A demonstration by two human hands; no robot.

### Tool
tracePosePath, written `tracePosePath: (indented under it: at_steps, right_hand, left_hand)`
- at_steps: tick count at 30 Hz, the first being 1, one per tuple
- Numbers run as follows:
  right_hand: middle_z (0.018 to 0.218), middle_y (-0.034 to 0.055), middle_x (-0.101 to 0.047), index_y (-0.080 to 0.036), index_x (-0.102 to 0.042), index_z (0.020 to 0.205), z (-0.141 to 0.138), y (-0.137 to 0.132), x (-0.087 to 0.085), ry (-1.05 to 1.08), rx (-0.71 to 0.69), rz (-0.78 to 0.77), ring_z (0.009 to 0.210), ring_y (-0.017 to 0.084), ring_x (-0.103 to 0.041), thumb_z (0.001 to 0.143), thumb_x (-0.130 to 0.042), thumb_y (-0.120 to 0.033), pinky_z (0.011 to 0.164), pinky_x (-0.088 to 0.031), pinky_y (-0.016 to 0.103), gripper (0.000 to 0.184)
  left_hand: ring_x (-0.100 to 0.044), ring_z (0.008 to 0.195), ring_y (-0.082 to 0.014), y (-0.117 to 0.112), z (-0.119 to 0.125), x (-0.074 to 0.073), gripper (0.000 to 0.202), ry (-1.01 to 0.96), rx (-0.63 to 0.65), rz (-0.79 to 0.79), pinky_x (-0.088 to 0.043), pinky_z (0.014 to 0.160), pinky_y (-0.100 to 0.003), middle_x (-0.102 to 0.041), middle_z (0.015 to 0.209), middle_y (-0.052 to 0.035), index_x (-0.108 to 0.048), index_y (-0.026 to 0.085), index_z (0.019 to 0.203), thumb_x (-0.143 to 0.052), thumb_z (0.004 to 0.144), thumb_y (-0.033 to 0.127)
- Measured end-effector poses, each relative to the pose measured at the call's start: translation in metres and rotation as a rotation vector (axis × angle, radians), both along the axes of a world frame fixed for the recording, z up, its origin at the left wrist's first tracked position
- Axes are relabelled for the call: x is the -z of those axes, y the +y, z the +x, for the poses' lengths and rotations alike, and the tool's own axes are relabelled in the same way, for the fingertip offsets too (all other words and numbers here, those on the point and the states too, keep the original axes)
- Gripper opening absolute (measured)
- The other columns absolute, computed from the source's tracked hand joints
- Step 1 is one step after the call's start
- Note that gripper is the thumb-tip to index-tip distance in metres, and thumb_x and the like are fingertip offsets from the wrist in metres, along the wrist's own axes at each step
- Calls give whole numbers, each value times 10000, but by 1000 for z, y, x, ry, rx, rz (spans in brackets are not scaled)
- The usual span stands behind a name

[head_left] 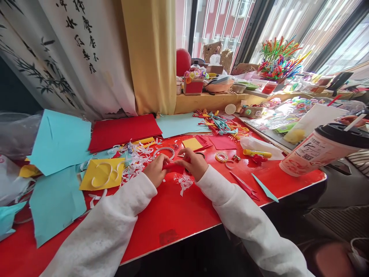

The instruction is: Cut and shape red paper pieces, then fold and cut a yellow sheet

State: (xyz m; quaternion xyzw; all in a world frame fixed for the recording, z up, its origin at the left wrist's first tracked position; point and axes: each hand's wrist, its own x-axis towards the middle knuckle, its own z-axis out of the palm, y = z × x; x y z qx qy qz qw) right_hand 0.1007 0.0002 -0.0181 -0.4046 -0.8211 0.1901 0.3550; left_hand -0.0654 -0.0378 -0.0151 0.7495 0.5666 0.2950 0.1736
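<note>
Red paper piece (173, 166) is what I'm working, pinched between both my hands over the red table (178, 215), low and central so I can fold or crease it against the surface. My left hand (156, 170) is curled nearly closed on its left end; my right hand (194, 163) grips the right end with fingers bent, thumb on top. Teal sheets (59, 140) lie pushed off to the left, the drink cup (323, 148) lies tipped at the right edge, and white paper shreds (184, 181) sit just below the piece.
</note>
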Motion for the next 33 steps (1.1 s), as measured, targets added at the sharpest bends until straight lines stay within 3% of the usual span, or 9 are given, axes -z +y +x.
tracePosePath:
  at_steps: [2, 4, 7, 11, 16, 18, 22, 28, 33]
  right_hand:
    - [794, 26, -517, -154, -405, 993, -1, 0, 2, 27, -52, 29, 536, 81, -463, 644, -609, -300, 503, -374, 212, 429]
    - [852, 43, -507, -154, -408, 963, -2, 0, 2, 50, -83, 65, 575, 86, -467, 655, -596, -249, 525, -384, 217, 373]
    - [709, 1, -511, -173, -466, 790, 0, 1, -1, 46, -62, 107, 584, 97, -461, 731, -520, -254, 541, -375, 219, 114]
    - [656, 4, -495, -172, -490, 682, 2, 2, -4, 27, 24, 149, 551, 101, -444, 731, -527, -365, 527, -369, 228, 203]
    - [913, 69, -495, -179, -462, 1012, 2, 0, -2, 15, 97, 238, 727, 147, -518, 681, -579, -397, 557, -403, 245, 413]
    - [905, 60, -513, -187, -497, 957, 2, -1, -2, -55, 69, 285, 730, 139, -529, 724, -536, -389, 570, -400, 232, 311]
    - [753, 22, -579, -191, -565, 762, 3, -4, -3, -210, 64, 291, 641, 107, -546, 788, -432, -426, 561, -371, 206, 271]
    - [958, 72, -569, -165, -517, 981, 6, -5, -9, -237, 22, 439, 828, 176, -511, 675, -532, -517, 689, -375, 273, 467]
    - [843, 48, -601, -177, -573, 723, 8, 1, -8, -285, 24, 503, 826, 179, -477, 760, -495, -279, 741, -343, 309, 134]
  left_hand:
    - [-489, 706, -151, 1, -1, 1, 125, 52, -37, 47, -395, 647, -292, -507, 764, -13, -410, 197, 783, -442, 675, 143]
    - [-499, 700, -153, 1, -3, 0, 115, 62, -59, 60, -397, 634, -284, -516, 755, -12, -398, 200, 760, -446, 673, 143]
    - [-528, 727, -154, -1, -4, -3, 100, 68, -97, 80, -407, 650, -273, -544, 777, -15, -405, 201, 792, -448, 706, 172]
    - [-544, 773, -159, -3, -4, -3, 139, 239, -92, 206, -404, 681, -264, -563, 835, -49, -466, 187, 859, -350, 811, 247]
    - [-553, 757, -144, -3, -1, 4, 298, 397, -84, 311, -407, 630, -237, -537, 931, -76, -458, 187, 1051, -264, 852, 297]
    - [-559, 802, -155, -3, 1, 7, 273, 401, -96, 327, -408, 621, -237, -541, 965, -72, -425, 181, 1067, -317, 837, 283]
    - [-582, 676, -165, -7, 4, 6, 229, 463, -179, 315, -379, 522, -245, -590, 855, -40, -439, 169, 969, -449, 769, 282]
    - [-557, 557, -126, -10, 5, -3, 199, 534, -201, 434, -328, 466, -227, -600, 691, -7, -516, 184, 779, -372, 818, 316]
    - [-561, 619, -108, -8, 1, -1, 222, 500, -110, 447, -362, 495, -201, -584, 836, -22, -542, 211, 889, -358, 826, 320]
